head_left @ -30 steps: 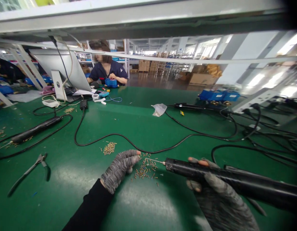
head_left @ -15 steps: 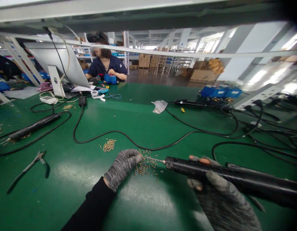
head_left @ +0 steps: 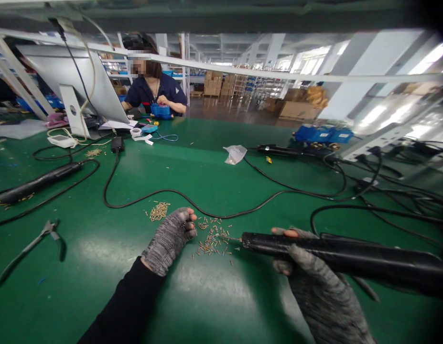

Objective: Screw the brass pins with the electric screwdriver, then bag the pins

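Screwdriver (head_left: 336, 258) fills my right grip (head_left: 314, 282), closed round its barrel, while my left grip (head_left: 169, 239) pinches at loose screws (head_left: 212, 239) on the worktop (head_left: 99, 248).

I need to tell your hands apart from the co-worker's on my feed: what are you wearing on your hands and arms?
Both hands wear mottled grey knit gloves with the fingertips cut off, so the finger ends are bare. The left hand comes out of a long black sleeve that reaches the glove's cuff. The right hand has the same grey glove; its sleeve is out of view. No markings show on either glove.
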{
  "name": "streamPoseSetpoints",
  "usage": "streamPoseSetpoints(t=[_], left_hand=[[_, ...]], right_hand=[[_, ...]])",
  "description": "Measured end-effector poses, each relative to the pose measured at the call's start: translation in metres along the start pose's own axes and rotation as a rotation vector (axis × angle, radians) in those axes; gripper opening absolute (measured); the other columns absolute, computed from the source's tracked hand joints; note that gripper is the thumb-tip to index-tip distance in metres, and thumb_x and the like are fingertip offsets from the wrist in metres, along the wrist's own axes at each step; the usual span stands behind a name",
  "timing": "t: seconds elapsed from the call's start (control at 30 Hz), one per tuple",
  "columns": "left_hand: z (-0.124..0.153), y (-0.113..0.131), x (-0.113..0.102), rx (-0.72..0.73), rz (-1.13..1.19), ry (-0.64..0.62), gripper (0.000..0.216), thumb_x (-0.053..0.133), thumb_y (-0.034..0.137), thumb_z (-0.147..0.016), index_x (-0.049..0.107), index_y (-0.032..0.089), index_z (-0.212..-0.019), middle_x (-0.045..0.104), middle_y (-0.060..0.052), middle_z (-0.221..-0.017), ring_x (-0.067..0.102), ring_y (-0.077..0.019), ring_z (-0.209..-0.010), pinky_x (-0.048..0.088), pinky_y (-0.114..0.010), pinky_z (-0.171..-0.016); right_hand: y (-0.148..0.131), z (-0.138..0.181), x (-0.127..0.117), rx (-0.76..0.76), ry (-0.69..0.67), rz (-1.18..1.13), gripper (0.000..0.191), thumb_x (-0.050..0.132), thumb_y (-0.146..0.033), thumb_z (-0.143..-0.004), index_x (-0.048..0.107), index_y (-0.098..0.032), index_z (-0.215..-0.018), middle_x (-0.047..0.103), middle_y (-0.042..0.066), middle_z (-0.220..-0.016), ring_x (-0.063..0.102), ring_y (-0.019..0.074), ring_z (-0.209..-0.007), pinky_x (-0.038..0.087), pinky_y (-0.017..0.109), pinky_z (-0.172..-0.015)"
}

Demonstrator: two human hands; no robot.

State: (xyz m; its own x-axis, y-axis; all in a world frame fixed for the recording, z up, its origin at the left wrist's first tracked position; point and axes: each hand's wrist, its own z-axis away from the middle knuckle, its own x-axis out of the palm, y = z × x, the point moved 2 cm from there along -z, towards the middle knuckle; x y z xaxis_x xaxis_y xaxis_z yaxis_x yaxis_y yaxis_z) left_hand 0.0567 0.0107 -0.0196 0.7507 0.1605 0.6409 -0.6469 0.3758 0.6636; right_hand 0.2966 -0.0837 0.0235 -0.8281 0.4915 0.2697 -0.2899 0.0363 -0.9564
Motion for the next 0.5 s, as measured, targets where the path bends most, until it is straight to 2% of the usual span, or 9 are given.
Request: streamPoseSetpoints(t=[0.23, 0.37, 0.5], left_hand=[[0.0024, 0.0023, 0.0032, 0.058, -0.038, -0.033, 0.032, 0.083, 0.016, -0.057, 0.061, 0.013, -0.08, 0.055, 0.005, -0.064, 0.048, -0.0034, -0.049, 0.038, -0.015, -0.044], [0.0019, 0.0019, 0.0017, 0.036, -0.024, -0.052, 0.028, 0.081, 0.021, -0.063, 0.06, 0.013, -0.079, 0.056, 0.003, -0.068, 0.05, -0.0044, -0.052, 0.041, -0.016, -0.047], [-0.002, 0.0005, -0.0029, -0.035, 0.018, -0.063, 0.024, 0.074, 0.029, -0.072, 0.061, 0.012, -0.081, 0.056, 0.001, -0.07, 0.05, -0.0046, -0.052, 0.041, -0.018, -0.048]], right_hand=[[0.0072, -0.0036, -0.0036, 0.017, -0.024, -0.017, 0.049, 0.084, -0.03, -0.063, 0.069, -0.018, -0.108, 0.064, 0.011, -0.115, 0.064, 0.0222, -0.094, 0.058, 0.019, -0.066], [0.0079, -0.0037, -0.0029, -0.017, -0.058, -0.021, 0.041, 0.082, -0.029, -0.068, 0.07, -0.019, -0.106, 0.064, 0.01, -0.115, 0.064, 0.0195, -0.089, 0.057, 0.017, -0.063], [0.0026, -0.0019, -0.0035, -0.017, -0.042, -0.025, 0.038, 0.081, -0.035, -0.069, 0.072, -0.025, -0.105, 0.064, 0.009, -0.116, 0.064, 0.024, -0.096, 0.059, 0.023, -0.064]])
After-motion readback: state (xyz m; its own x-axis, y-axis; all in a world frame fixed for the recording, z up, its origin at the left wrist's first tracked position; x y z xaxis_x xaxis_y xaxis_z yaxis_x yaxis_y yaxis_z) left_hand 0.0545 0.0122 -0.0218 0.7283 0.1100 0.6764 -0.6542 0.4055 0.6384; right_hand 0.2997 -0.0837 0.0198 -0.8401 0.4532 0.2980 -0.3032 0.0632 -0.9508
